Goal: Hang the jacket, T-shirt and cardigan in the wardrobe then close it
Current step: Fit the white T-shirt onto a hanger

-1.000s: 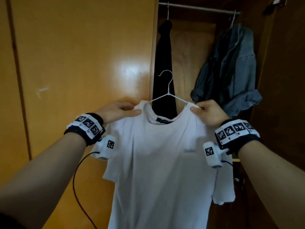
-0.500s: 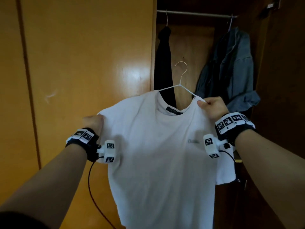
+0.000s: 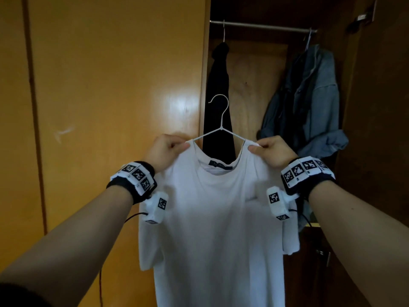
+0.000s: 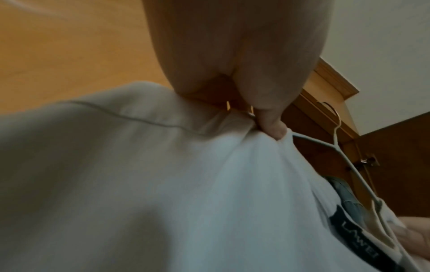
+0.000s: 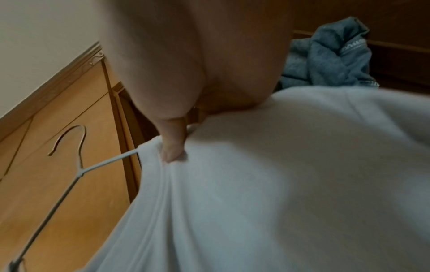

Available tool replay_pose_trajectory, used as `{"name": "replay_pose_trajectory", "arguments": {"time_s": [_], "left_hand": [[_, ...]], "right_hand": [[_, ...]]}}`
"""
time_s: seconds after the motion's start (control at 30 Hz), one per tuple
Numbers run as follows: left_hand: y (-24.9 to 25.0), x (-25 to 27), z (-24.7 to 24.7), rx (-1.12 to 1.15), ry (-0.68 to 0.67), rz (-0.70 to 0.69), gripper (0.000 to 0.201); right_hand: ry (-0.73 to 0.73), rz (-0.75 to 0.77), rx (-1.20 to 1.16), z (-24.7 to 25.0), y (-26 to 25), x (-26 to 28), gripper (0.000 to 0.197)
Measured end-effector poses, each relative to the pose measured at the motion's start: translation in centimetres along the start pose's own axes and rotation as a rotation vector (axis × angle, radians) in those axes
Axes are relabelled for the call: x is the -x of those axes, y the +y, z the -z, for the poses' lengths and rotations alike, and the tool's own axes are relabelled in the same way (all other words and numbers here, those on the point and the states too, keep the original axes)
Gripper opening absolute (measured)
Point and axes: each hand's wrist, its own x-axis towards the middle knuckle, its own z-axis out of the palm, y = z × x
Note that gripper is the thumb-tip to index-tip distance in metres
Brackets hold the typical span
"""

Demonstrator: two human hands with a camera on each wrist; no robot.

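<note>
A white T-shirt [image 3: 217,218] hangs on a white wire hanger [image 3: 220,127] in front of the open wardrobe. My left hand [image 3: 164,149] pinches the shirt's left shoulder by the collar [image 4: 267,128]. My right hand [image 3: 271,151] pinches the right shoulder by the collar [image 5: 172,152]. The hanger's hook [image 5: 69,139] stands free above the collar, below the rail [image 3: 261,25]. On the rail hang a black garment [image 3: 219,96] at the left and a blue-grey jacket [image 3: 309,100] at the right.
The shut orange wardrobe door [image 3: 110,107] fills the left. The dark open door [image 3: 380,107] stands at the right. Bare rail lies between the two hung garments. A drawer front [image 3: 321,262] shows low inside the wardrobe.
My left hand has come up from the shirt's sleeve edge to the collar's left side. The shirt hangs level again between both hands and its hook has shifted left.
</note>
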Motion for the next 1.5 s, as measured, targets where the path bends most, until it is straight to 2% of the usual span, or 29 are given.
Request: {"name": "replay_pose_trajectory", "arguments": {"time_s": [0.1,0.13,0.23,0.27,0.3,0.37,0.43,0.5,0.57,0.63,0.67,0.73,0.83,0.87,0.93,1.0,1.07,1.1,1.13,1.17,1.27,1.37,1.4,1.43,1.5], "left_hand": [[-0.8,-0.5,-0.3,0.024,0.054,0.043,0.021],[-1.1,-0.9,-0.5,0.027,0.080,0.058,0.020],[-0.4,-1.3,-1.4,-0.167,0.162,0.097,0.022],[0.1,-1.5,-1.7,-0.270,0.191,0.100,0.025],[0.6,-1.6,-1.8,-0.325,0.210,0.107,0.029],[0.9,-2.0,-2.1,-0.314,0.199,0.129,0.035],[0.7,-2.4,-2.0,-0.257,0.158,0.113,0.030],[0.6,-2.4,-1.8,-0.205,0.078,0.060,0.026],[1.0,-2.0,-1.7,-0.217,-0.025,-0.002,0.028],[1.3,-1.9,-1.6,-0.247,-0.063,-0.063,0.029],[1.4,-1.9,-1.3,-0.250,-0.043,-0.089,0.029],[1.8,-2.0,-0.9,-0.249,0.014,-0.122,0.028],[2.2,-2.1,-0.5,-0.259,-0.002,-0.153,0.024],[2.2,-2.0,-0.5,-0.259,-0.029,-0.149,0.026],[1.5,-1.8,-0.4,-0.257,-0.073,-0.103,0.030],[0.8,-1.5,-0.2,-0.217,-0.080,-0.042,0.034],[0.8,-1.1,0.1,-0.130,-0.066,0.023,0.042],[1.1,-0.9,0.3,-0.085,-0.052,0.056,0.045],[1.5,-0.7,0.5,-0.035,-0.038,0.083,0.047],[1.9,-0.6,0.7,0.026,-0.031,0.095,0.047],[3.3,-0.3,1.1,0.135,-0.073,0.087,0.042],[2.5,-0.6,1.1,0.054,-0.097,0.063,0.035],[2.1,-0.7,0.9,-0.013,-0.077,0.035,0.024],[1.8,-0.6,0.6,-0.102,-0.042,-0.039,0.015],[1.6,-0.3,-0.3,-0.290,-0.017,-0.277,0.041]], "right_hand": [[-0.097,-0.012,-0.054,0.5,-0.3,0.4,0.026],[-0.075,0.014,-0.006,0.4,-0.5,0.3,0.027],[0.196,0.300,0.276,-0.7,-2.3,0.3,0.026],[0.181,0.399,0.323,-1.2,-3.2,0.4,0.025],[0.095,0.452,0.394,-1.9,-3.9,0.5,0.026],[-0.095,0.451,0.656,-3.4,-4.6,0.7,0.029],[-0.151,0.425,0.920,-4.7,-4.7,1.1,0.021],[-0.100,0.407,1.007,-5.4,-4.8,1.6,0.020],[0.079,0.356,0.973,-5.9,-5.2,1.8,0.019],[0.232,0.322,0.963,-6.5,-5.8,1.9,0.018],[0.225,0.328,0.999,-7.1,-6.0,1.9,0.020],[0.055,0.302,1.095,-8.2,-6.0,1.9,0.021],[-0.235,0.139,0.987,-8.5,-5.5,0.9,0.023],[-0.298,0.108,0.910,-8.4,-5.4,0.3,0.026],[-0.350,0.141,0.749,-8.1,-5.7,-0.3,0.034],[-0.276,0.246,0.578,-7.1,-6.6,0.0,0.033],[-0.010,0.327,0.441,-5.5,-7.2,0.6,0.026],[0.151,0.345,0.409,-4.7,-7.4,0.9,0.023],[0.247,0.335,0.391,-4.0,-7.3,1.1,0.023],[0.253,0.292,0.379,-3.6,-7.0,1.0,0.026],[0.020,0.185,0.223,-3.6,-5.7,0.5,0.025],[0.014,0.199,0.161,-3.5,-4.9,0.1,0.035],[0.031,0.205,0.146,-3.6,-4.6,0.0,0.036],[0.044,0.202,0.126,-3.7,-4.3,0.0,0.037],[0.055,0.184,0.095,-3.8,-3.6,-0.3,0.037]]}}
